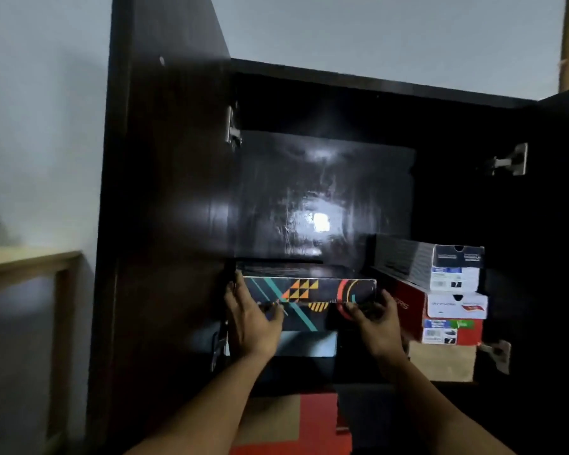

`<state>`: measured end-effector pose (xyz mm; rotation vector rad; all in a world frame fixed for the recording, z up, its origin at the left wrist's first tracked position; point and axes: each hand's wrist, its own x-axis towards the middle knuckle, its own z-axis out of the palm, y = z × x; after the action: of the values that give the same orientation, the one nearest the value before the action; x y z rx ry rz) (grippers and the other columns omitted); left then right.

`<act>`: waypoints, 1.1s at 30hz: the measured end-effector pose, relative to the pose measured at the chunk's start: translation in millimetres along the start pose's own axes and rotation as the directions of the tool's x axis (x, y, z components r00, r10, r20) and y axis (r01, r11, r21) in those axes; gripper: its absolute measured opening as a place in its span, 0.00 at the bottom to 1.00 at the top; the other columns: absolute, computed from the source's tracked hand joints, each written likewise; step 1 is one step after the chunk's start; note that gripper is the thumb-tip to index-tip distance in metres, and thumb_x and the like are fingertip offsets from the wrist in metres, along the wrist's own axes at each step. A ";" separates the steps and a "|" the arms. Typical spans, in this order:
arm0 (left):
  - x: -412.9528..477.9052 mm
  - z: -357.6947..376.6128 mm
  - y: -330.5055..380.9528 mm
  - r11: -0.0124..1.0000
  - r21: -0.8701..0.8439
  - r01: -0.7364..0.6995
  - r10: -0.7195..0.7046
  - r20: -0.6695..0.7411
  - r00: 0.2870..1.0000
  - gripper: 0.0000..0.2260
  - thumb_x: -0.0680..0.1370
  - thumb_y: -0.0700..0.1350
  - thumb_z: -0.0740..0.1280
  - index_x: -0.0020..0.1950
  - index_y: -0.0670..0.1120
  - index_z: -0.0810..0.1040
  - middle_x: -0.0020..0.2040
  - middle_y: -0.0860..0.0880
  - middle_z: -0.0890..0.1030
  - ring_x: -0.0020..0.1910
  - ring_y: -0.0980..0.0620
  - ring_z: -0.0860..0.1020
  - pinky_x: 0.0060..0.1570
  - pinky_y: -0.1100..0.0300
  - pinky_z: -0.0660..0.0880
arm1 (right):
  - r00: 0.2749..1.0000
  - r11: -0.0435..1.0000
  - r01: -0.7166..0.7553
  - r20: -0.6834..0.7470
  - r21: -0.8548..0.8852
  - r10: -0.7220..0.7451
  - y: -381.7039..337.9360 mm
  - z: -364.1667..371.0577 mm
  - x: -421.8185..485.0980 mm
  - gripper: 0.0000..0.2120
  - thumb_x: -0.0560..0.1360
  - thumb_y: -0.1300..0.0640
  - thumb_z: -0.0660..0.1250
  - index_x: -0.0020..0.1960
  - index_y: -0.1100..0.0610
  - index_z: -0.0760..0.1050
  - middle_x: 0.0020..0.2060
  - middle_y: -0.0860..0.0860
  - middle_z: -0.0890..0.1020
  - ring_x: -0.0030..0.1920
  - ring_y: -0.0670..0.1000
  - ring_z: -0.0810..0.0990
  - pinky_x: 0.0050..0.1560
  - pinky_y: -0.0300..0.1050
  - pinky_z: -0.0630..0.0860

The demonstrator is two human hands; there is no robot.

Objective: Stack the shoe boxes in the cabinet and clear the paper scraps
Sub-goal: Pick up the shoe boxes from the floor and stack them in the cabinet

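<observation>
One patterned box [309, 289] held by left hand [254, 320], right hand [377, 320], two labelled boxes [454, 280]

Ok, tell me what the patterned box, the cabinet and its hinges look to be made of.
Patterned box: printed cardboard by the look, matte, with sharp folded edges. Cabinet: dark wood-look board, probably laminate, glossy, since its back panel mirrors a light. Hinges: bright silvery metal, likely steel.
</observation>
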<state>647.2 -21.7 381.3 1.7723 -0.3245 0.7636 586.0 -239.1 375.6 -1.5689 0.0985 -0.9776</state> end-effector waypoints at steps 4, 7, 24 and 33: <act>6.8 24.9 -42.2 0.982 0.163 -0.097 0.087 0.065 0.994 0.43 0.73 0.49 0.74 0.81 0.49 0.52 0.81 0.47 0.37 0.79 0.39 0.53 0.71 0.47 0.67 | 0.999 0.987 0.001 0.053 -0.161 0.008 43.5 12.9 25.1 0.27 0.66 0.49 0.80 0.59 0.41 0.71 0.58 0.52 0.81 0.57 0.49 0.82 0.65 0.56 0.76; 12.4 34.3 -61.3 0.917 0.384 -0.112 0.049 0.171 0.984 0.44 0.76 0.57 0.70 0.82 0.52 0.44 0.78 0.49 0.27 0.80 0.40 0.46 0.68 0.47 0.70 | 0.998 0.959 0.049 0.057 -0.279 -0.035 64.0 23.9 42.5 0.24 0.68 0.55 0.78 0.58 0.39 0.72 0.61 0.54 0.76 0.56 0.49 0.81 0.66 0.54 0.75; 29.2 55.0 -67.1 0.829 0.556 -0.056 -0.194 0.380 0.905 0.44 0.75 0.64 0.66 0.82 0.50 0.47 0.82 0.49 0.44 0.80 0.43 0.49 0.72 0.48 0.63 | 0.955 0.912 0.057 0.289 -0.406 0.069 62.8 29.1 61.3 0.41 0.74 0.60 0.72 0.80 0.49 0.53 0.78 0.51 0.61 0.76 0.50 0.62 0.75 0.45 0.62; -99.3 18.3 -18.0 0.958 0.260 -0.119 -0.073 0.626 0.776 0.41 0.73 0.61 0.70 0.79 0.46 0.59 0.78 0.45 0.61 0.76 0.45 0.61 0.73 0.55 0.62 | 0.943 0.832 0.051 0.301 -0.553 0.143 3.9 -72.9 -55.9 0.45 0.69 0.48 0.76 0.79 0.57 0.58 0.76 0.52 0.66 0.75 0.48 0.65 0.75 0.46 0.64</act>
<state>588.8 -48.0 301.2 2.2839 -0.7146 0.1984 506.5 -265.3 337.3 -2.2423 0.1985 -0.6542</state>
